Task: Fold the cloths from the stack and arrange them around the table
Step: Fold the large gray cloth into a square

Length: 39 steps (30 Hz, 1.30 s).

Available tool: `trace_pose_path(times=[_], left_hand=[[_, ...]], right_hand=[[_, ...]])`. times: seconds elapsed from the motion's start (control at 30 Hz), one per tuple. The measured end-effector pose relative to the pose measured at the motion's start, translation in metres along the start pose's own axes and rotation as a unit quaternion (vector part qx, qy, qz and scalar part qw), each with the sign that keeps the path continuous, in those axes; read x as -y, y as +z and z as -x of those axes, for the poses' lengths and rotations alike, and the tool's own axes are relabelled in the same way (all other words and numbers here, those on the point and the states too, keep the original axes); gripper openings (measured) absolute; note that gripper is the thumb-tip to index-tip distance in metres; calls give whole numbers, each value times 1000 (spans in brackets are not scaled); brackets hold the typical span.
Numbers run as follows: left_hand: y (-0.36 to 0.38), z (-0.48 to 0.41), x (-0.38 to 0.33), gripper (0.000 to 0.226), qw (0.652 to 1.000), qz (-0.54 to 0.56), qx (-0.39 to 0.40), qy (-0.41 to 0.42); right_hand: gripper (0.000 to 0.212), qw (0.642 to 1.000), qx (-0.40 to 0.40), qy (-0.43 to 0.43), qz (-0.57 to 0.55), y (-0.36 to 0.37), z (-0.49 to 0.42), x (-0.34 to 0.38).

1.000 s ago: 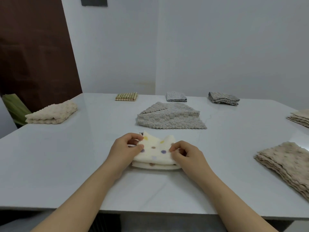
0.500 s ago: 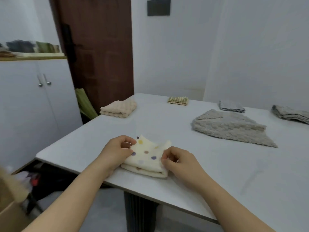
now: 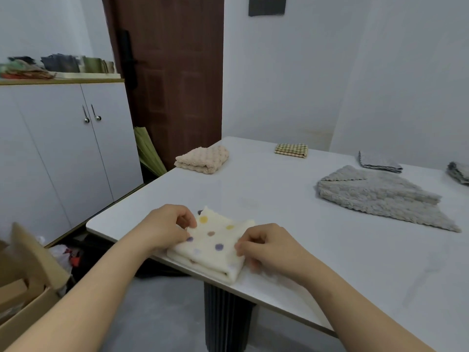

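Note:
A folded cream cloth with coloured dots [image 3: 213, 246] lies at the near left edge of the white table [image 3: 291, 214]. My left hand [image 3: 166, 226] pinches its left side with curled fingers. My right hand [image 3: 266, 246] pinches its right side the same way. A stack of grey knobbly cloths [image 3: 380, 196] lies spread in the middle of the table. Folded cloths sit round the table's edge: a beige one [image 3: 203, 158] at the left, a checked one [image 3: 291, 149] at the far side, a light grey one [image 3: 379, 163] and a darker grey one [image 3: 459, 172] further right.
A white cabinet [image 3: 63, 153] with clutter on top stands left of the table, beside a dark brown door [image 3: 170, 72]. An open cardboard box [image 3: 25, 288] and bags lie on the floor at the lower left. A dark ribbed table leg [image 3: 225, 321] stands under the near edge.
The view has swung to the left. Both hands have carried the dotted cloth toward the table's near left corner, still gripping its two sides.

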<state>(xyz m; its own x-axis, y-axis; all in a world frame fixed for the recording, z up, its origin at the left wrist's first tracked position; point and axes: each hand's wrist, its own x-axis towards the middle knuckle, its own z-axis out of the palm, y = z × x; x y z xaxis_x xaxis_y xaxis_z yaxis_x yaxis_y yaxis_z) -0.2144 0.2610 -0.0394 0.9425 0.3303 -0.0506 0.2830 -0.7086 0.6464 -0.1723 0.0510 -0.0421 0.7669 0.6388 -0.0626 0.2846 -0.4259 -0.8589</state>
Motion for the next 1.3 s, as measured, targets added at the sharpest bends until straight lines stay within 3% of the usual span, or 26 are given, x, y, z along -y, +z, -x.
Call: trace_pose_path(times=[0.07, 0.13, 0.2, 0.3, 0.4, 0.47, 0.53, 0.67, 0.8, 0.9, 1.1, 1.3], left_hand=[[-1, -1, -9, 17, 996, -85, -3, 1], [4, -3, -24, 16, 982, -186, -33, 13], [17, -8, -47, 22, 972, -220, -64, 54], [49, -16, -86, 24, 972, -176, -60, 144], [95, -29, -122, 26, 971, -119, 8, 206], [130, -34, -143, 28, 973, -44, 75, 215], [160, -44, -161, 30, 976, -6, 90, 200], [195, -71, -184, 33, 966, -84, -26, 244], [212, -104, -202, 35, 921, -154, -57, 353], [219, -125, -209, 36, 929, -156, -30, 333], [222, -149, -217, 38, 934, -178, 16, 308], [225, -148, -220, 25, 931, -166, -73, 316]], right_hand=[[19, 998, -57, 5, 20, -7, -2, -5], [20, 984, -169, 12, 49, -19, -6, -15], [17, 966, -246, 31, 69, -37, -7, -27], [13, 947, -297, 60, 102, -63, 0, -46], [13, 928, -341, 87, 121, -91, 14, -68], [12, 911, -368, 109, 150, -113, 25, -85], [11, 897, -391, 116, 173, -136, 34, -103], [18, 859, -408, 138, 275, -177, 39, -135], [31, 812, -401, 160, 393, -211, 35, -158], [35, 822, -375, 186, 385, -224, 31, -167], [22, 842, -354, 190, 359, -241, 21, -176], [21, 828, -357, 148, 405, -243, 21, -182]])
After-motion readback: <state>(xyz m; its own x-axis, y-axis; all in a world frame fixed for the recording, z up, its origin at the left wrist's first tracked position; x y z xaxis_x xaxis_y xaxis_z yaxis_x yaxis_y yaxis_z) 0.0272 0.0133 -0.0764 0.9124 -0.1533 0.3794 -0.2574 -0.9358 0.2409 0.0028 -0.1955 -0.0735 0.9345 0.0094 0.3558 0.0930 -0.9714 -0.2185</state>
